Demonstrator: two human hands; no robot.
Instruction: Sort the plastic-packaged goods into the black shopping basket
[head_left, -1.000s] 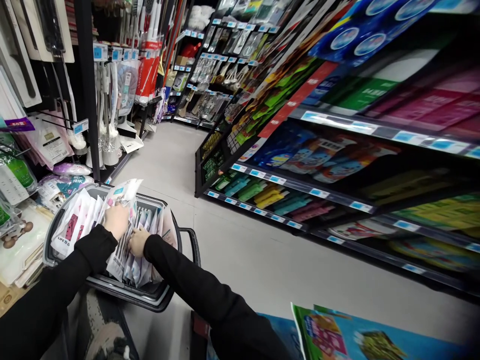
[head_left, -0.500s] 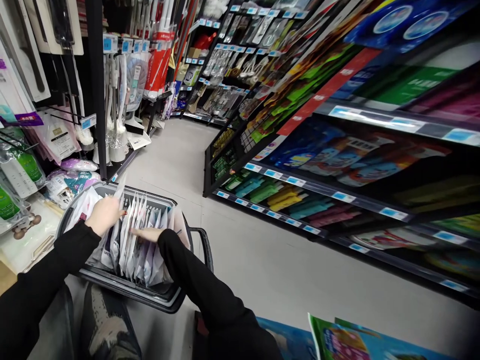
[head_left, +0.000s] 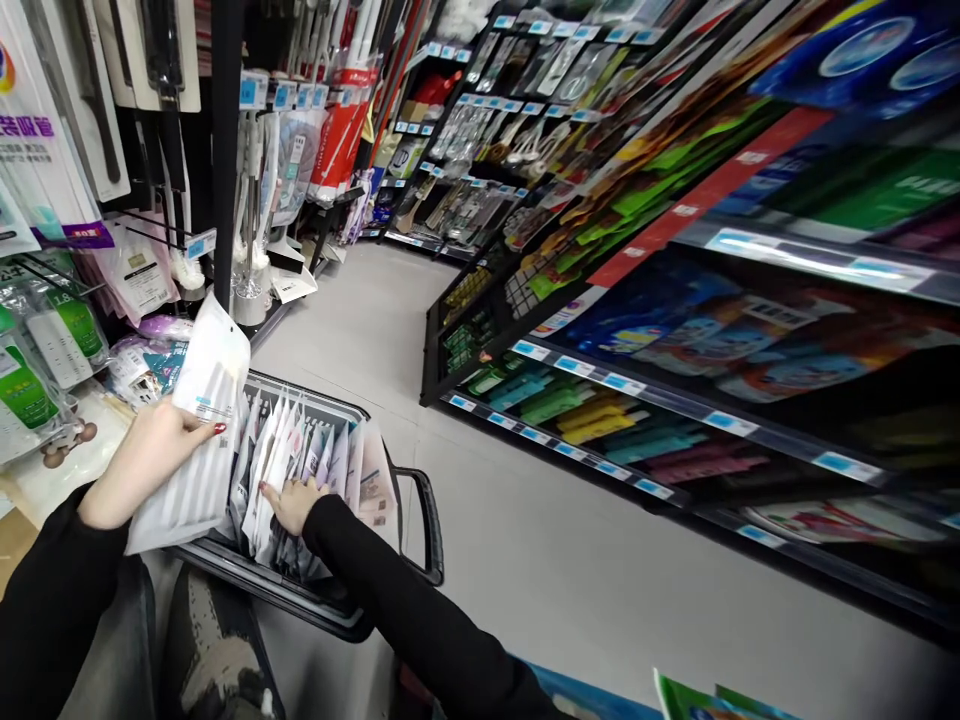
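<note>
White plastic makes up the flat packet (head_left: 196, 490) in the left hand (head_left: 154, 455), its thumb pressed across the front and the other fingers out of sight behind; it tilts above the left part of a dark grey basket (head_left: 277, 590), hiding that end. More upright packets (head_left: 271, 450) stand close together inside, where the right hand (head_left: 298, 502) reaches in with bent fingers touching them; whether these pinch one I cannot tell. Crowding the left side are hanging bags with green labels (head_left: 26, 390), long-handled tools on cards and, below, a purple-and-teal package (head_left: 154, 365) near the raised packet. A black post (head_left: 225, 150) rises just beyond the basket's far side, with white brushes (head_left: 251, 290) behind it. On the near side, the person's legs (head_left: 116, 650) come close to the rim. To the right, the basket's handle (head_left: 429, 530) juts over bare grey floor (head_left: 540, 540), which runs forward as a narrowing aisle and ends at a back rack (head_left: 450, 215). Shelving (head_left: 637, 480) bounds that floor along the right, and a green bag (head_left: 720, 702) pokes in at the bottom edge.
</note>
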